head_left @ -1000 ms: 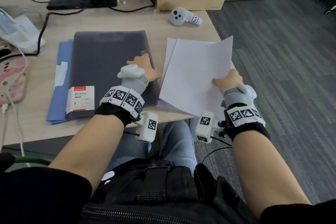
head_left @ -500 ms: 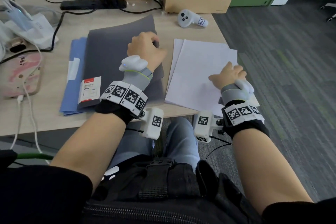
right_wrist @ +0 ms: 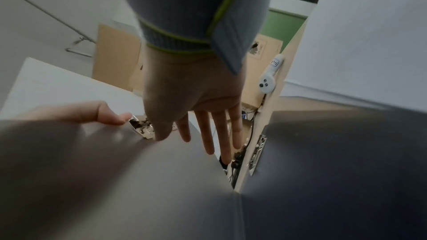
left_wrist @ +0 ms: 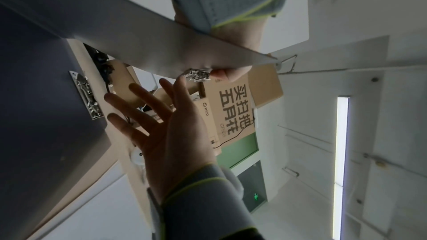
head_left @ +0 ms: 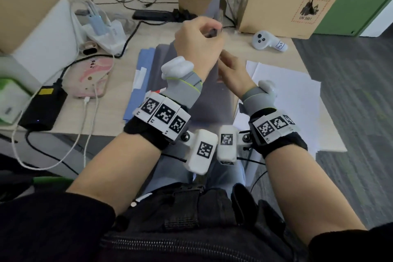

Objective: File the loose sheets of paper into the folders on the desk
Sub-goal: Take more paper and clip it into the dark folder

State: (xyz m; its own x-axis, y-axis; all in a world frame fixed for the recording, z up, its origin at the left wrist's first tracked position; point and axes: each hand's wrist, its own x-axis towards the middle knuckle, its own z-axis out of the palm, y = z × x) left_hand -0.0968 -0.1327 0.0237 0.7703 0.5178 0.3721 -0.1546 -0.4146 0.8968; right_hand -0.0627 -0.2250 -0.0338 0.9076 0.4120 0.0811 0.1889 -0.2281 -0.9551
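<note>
Lifting grey folder (head_left: 212, 100) cover, left hand (head_left: 197, 42) blurred, spine hidden

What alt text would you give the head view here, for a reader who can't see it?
A person's left hand holds up the front cover of a grey folder by its edge, while the right hand, fingers straight, reaches in under the raised cover. Loose white sheets lie on the desk to the right; a blue folder lies partly under the grey one.
</note>
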